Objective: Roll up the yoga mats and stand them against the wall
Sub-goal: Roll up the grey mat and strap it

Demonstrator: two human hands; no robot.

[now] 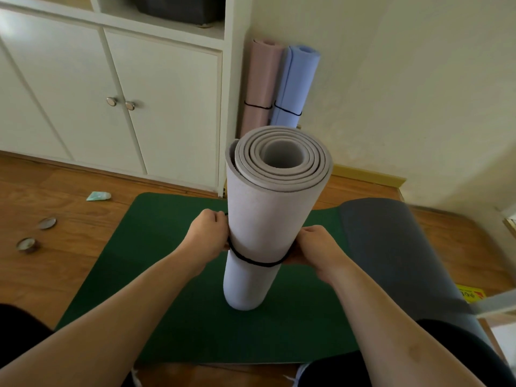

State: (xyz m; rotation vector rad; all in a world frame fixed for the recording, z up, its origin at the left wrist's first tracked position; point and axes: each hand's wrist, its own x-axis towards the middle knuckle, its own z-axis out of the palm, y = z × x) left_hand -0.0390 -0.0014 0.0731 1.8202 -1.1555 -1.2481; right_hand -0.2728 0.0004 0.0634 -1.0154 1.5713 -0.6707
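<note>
Grey rolled mat (268, 219) upright on green mat (173, 289), left hand (208, 236) and right hand (315, 248) pinching black band (257, 262) around it.

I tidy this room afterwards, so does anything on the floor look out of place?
Yes: two round tins and a pale green packet lie loose on the wooden floor, left of the green mat.

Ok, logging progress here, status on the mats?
Both hands, left and right, hold black band round upright grey roll. Pink and blue rolls at wall. Green mat still flat.
</note>
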